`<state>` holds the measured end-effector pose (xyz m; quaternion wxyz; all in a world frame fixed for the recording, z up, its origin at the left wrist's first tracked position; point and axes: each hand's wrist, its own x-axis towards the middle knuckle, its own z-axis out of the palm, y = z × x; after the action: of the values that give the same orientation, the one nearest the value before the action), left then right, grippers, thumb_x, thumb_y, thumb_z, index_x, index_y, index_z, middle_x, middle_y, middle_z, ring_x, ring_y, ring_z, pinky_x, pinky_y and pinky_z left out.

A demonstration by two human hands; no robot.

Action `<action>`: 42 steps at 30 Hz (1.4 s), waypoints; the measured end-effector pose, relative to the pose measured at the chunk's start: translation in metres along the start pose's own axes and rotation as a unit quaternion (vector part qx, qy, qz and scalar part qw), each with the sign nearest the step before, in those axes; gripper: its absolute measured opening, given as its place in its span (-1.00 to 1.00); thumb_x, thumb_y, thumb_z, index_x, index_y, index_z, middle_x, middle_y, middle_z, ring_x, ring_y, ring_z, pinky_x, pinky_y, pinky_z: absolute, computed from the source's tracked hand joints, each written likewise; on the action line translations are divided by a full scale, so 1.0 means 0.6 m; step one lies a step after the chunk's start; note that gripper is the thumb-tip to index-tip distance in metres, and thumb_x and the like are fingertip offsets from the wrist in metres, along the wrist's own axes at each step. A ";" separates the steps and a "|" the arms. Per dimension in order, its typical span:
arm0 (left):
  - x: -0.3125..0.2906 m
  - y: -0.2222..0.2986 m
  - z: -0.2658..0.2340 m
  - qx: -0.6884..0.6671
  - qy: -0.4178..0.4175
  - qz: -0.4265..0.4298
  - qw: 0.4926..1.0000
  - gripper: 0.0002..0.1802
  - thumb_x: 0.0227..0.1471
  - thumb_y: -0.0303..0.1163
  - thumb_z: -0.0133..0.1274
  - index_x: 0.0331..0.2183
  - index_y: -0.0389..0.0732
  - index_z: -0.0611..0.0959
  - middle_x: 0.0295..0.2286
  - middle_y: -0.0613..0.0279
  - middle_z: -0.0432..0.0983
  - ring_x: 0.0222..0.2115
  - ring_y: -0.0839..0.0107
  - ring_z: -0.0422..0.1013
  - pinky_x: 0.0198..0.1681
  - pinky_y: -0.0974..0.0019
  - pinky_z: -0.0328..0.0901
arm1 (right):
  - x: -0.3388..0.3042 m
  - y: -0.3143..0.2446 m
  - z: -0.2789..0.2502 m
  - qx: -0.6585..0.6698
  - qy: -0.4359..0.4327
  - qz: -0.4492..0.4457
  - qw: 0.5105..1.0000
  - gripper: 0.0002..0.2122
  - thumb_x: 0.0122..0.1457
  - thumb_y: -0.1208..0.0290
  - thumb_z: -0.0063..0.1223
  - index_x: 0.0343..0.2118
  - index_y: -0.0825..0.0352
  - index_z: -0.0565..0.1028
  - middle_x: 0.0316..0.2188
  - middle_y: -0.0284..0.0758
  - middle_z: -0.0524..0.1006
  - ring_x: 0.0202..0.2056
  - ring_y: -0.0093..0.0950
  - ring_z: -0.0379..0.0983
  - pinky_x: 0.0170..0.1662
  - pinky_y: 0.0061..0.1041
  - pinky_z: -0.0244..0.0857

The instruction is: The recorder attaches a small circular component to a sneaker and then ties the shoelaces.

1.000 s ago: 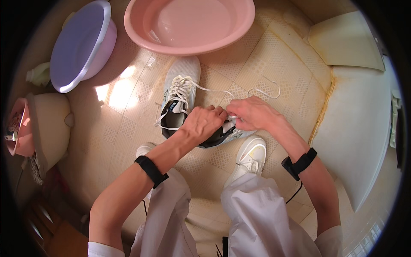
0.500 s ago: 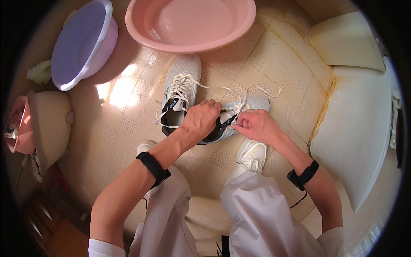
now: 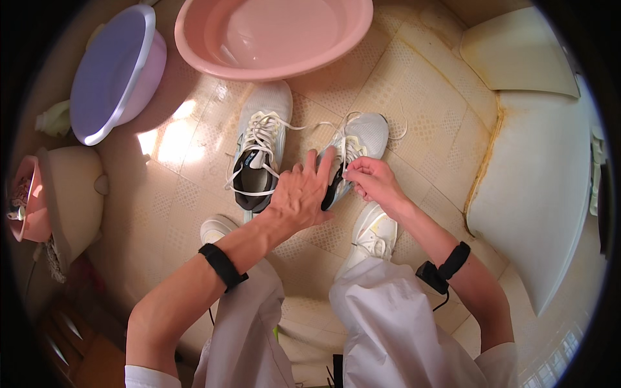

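Your left hand lies spread over the heel end of the right-hand sneaker, fingers loose and the forefinger stretched up along its tongue; it steadies the shoe without closing round it. Your right hand is pinched on a white shoelace at the sneaker's eyelets, thumb and fingertips drawn together just beside your left forefinger. The lace runs up from the shoe and loops loose over the tiled floor near the toe.

That sneaker sits on the floor in front of your knees, toe pointing away from you. Its mate, the left-hand sneaker, lies just beside it, laces slack, dark lining showing at the opening.

Beyond both shoes stands a pink basin, with a lilac basin to its left. Each wrist carries a black band.
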<state>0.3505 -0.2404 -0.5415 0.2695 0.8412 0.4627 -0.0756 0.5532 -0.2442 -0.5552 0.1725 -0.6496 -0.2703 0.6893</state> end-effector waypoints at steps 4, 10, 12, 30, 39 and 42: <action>0.007 0.007 -0.013 -0.007 -0.060 -0.042 0.997 0.12 -0.22 0.05 0.47 0.20 -0.27 0.23 -0.13 -0.13 0.41 -0.26 0.05 0.58 -0.28 0.12 0.52 | 0.006 0.001 -0.047 0.042 -0.072 0.000 0.997 -0.92 0.29 0.42 0.11 -0.32 0.28 0.50 -0.54 -0.54 0.38 -0.60 -0.75 0.26 -0.60 -0.70 0.04; -0.001 0.009 0.011 0.001 -0.020 -0.034 0.999 0.11 -0.20 -0.01 0.45 0.21 -0.31 0.22 -0.12 -0.13 0.40 -0.33 0.01 0.60 -0.32 0.11 0.54 | 0.002 -0.011 -0.050 0.001 -0.091 0.034 0.995 -0.86 0.30 0.34 0.17 -0.30 0.30 0.52 -0.57 -0.53 0.38 -0.62 -0.76 0.30 -0.66 -0.73 0.02; -0.002 0.010 0.014 0.003 -0.002 -0.040 0.999 0.07 -0.19 -0.01 0.45 0.18 -0.32 0.24 -0.11 -0.14 0.39 -0.34 -0.02 0.59 -0.33 0.11 0.54 | -0.018 -0.027 -0.019 -0.003 -0.032 0.038 0.999 -0.82 0.28 0.31 0.25 -0.22 0.32 0.56 -0.54 -0.51 0.44 -0.64 -0.75 0.32 -0.68 -0.75 0.01; 0.015 0.006 0.028 -0.128 0.081 -0.018 0.988 -0.72 0.21 -0.21 0.12 -0.17 -0.22 0.62 0.06 -0.17 0.34 -0.08 -0.10 0.46 -0.05 -0.13 0.28 | -0.001 0.031 -0.022 0.266 -0.055 0.103 0.957 -0.83 0.31 0.34 0.18 -0.12 0.26 0.52 -0.59 -0.60 0.36 -0.63 -0.80 0.17 -0.62 -0.75 -0.06; 0.012 -0.006 0.038 -0.166 0.133 -0.015 0.977 -0.79 0.19 -0.30 0.16 -0.18 -0.19 0.58 0.06 -0.03 0.34 -0.10 -0.10 0.44 -0.11 -0.11 0.30 | 0.000 0.028 -0.047 0.302 -0.116 0.121 0.939 -0.95 0.35 0.42 0.03 -0.21 0.23 0.45 -0.63 -0.61 0.27 -0.69 -0.79 0.09 -0.64 -0.73 -0.04; 0.018 -0.004 0.035 -0.153 0.125 -0.015 0.980 -0.78 0.20 -0.32 0.15 -0.16 -0.19 0.57 0.05 -0.05 0.34 -0.10 -0.11 0.44 -0.11 -0.12 0.29 | 0.002 0.017 -0.055 0.278 -0.140 0.125 0.942 -0.93 0.35 0.38 0.05 -0.22 0.23 0.45 -0.64 -0.61 0.26 -0.68 -0.79 0.09 -0.64 -0.74 -0.05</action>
<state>0.3571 -0.2424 -0.5643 0.3340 0.7856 0.5117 0.0974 0.5866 -0.2466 -0.5628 0.2195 -0.5015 -0.0060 0.8368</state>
